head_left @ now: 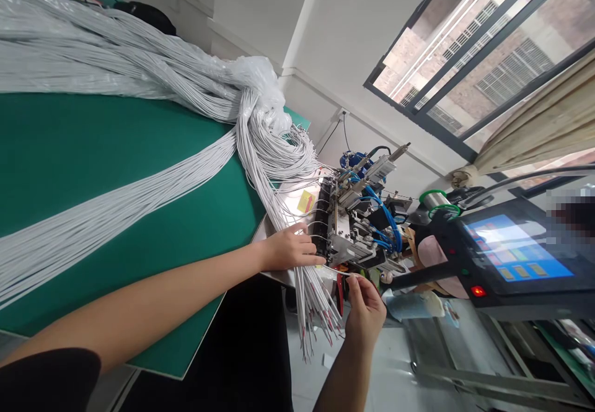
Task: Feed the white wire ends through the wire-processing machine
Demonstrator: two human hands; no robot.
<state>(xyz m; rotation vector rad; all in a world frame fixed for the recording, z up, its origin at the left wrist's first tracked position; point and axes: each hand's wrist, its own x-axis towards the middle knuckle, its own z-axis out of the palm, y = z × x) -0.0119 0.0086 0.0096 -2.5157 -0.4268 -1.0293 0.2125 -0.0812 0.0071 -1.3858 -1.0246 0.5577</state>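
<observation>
My right hand [367, 306] pinches the end of a thin white cable [340, 272] between thumb and fingertips. My left hand [289, 248] lies over the hanging white cables beside the machine, its fingers stretched out and slightly spread; the held cable passes by its fingertips. Below both hands, the bundle of cable ends [320, 316] hangs past the table's corner, with small red tips. Right at my left fingertips is a bench machine [346, 232] with blue air tubes and metal cylinders. Several white cables run into its dark slotted front [320, 220].
A green-topped table [116, 145] carries long bundles of white cable [186, 183], partly in clear plastic wrap [260, 80]. To the right are a touch screen panel [520, 248] with a lit red switch and a wire spool [437, 201]. Another person [441, 263] is partly visible behind the machine.
</observation>
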